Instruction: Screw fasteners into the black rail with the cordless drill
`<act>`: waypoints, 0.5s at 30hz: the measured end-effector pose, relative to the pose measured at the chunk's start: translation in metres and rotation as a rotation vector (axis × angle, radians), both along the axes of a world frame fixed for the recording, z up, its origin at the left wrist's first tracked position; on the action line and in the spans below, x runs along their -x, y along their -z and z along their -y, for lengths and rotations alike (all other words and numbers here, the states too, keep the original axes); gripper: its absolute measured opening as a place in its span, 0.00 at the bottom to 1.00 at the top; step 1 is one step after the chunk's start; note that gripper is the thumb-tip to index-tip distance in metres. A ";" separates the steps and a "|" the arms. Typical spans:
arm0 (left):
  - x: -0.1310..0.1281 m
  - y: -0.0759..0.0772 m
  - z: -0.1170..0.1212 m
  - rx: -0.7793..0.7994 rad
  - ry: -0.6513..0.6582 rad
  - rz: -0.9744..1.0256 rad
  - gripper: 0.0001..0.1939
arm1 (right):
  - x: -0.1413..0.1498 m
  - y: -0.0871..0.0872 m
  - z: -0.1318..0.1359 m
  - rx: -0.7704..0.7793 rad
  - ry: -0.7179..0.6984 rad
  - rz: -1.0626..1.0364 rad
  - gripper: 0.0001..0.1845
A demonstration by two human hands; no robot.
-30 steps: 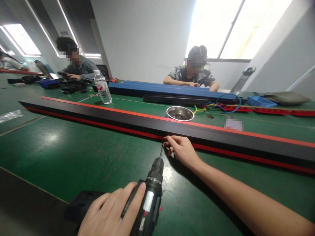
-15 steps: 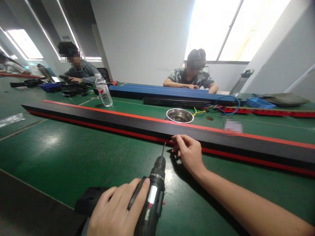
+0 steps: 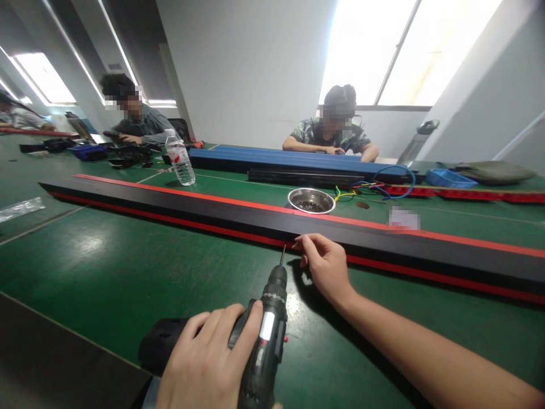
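Observation:
Wrapped around a black cordless drill (image 3: 261, 346), my left hand (image 3: 208, 358) is closed at the bottom of the view. The drill's thin bit points up and away, its tip close to the near red edge of a long black-and-red bar (image 3: 191, 213). Just right of the bit, my right hand (image 3: 326, 264) has its thumb and fingertips pinched together at that same edge. Whatever small thing may be between those fingertips is too small to make out. Behind the bar stands a metal bowl (image 3: 311, 200) with many small dark pieces in it.
On the green table (image 3: 128, 267) stands a plastic water bottle (image 3: 179, 159). Blue bars (image 3: 298, 156), coloured wires (image 3: 370, 184) and a blue tray (image 3: 450, 178) lie beyond. Two co-workers sit across the table. A clear plastic bag (image 3: 21, 209) lies at left.
My right hand has drawn a little to the right, away from the bit's tip. The drill in my left hand has shifted slightly right. The bar has stayed in place.

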State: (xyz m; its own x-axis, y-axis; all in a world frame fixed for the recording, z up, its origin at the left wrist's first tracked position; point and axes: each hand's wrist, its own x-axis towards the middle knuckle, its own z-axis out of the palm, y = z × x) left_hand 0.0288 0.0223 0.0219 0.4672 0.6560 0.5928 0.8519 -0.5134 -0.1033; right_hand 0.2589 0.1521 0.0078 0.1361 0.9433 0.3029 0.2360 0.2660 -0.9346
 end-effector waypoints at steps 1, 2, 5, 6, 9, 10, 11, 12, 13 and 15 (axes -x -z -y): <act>0.000 0.000 -0.001 0.000 0.000 0.007 0.42 | 0.000 -0.003 0.001 -0.019 -0.005 0.017 0.17; 0.000 0.001 -0.001 0.002 0.003 0.005 0.41 | 0.000 -0.007 0.001 -0.042 -0.007 0.035 0.17; 0.001 0.004 -0.003 -0.015 0.020 -0.016 0.39 | -0.009 -0.030 -0.012 -0.133 0.046 0.120 0.19; 0.001 0.005 -0.003 -0.022 0.023 -0.023 0.38 | -0.014 -0.040 -0.022 -0.162 0.086 0.175 0.19; 0.004 0.007 0.000 -0.016 0.011 -0.046 0.38 | -0.034 -0.069 -0.068 -0.179 0.206 0.472 0.19; 0.005 0.008 0.003 -0.013 0.006 -0.061 0.36 | -0.040 -0.076 -0.087 -0.133 0.217 0.587 0.18; 0.007 0.009 0.005 -0.012 -0.004 -0.079 0.33 | -0.045 -0.082 -0.106 -0.057 0.206 0.710 0.18; 0.009 0.011 0.007 -0.010 -0.017 -0.099 0.29 | -0.049 -0.085 -0.123 0.047 0.196 0.829 0.18; 0.011 0.013 0.009 -0.011 -0.030 -0.121 0.26 | -0.052 -0.086 -0.139 0.149 0.178 0.924 0.18; 0.017 0.017 0.013 -0.029 -0.043 -0.157 0.26 | -0.054 -0.082 -0.162 0.263 0.143 1.013 0.16</act>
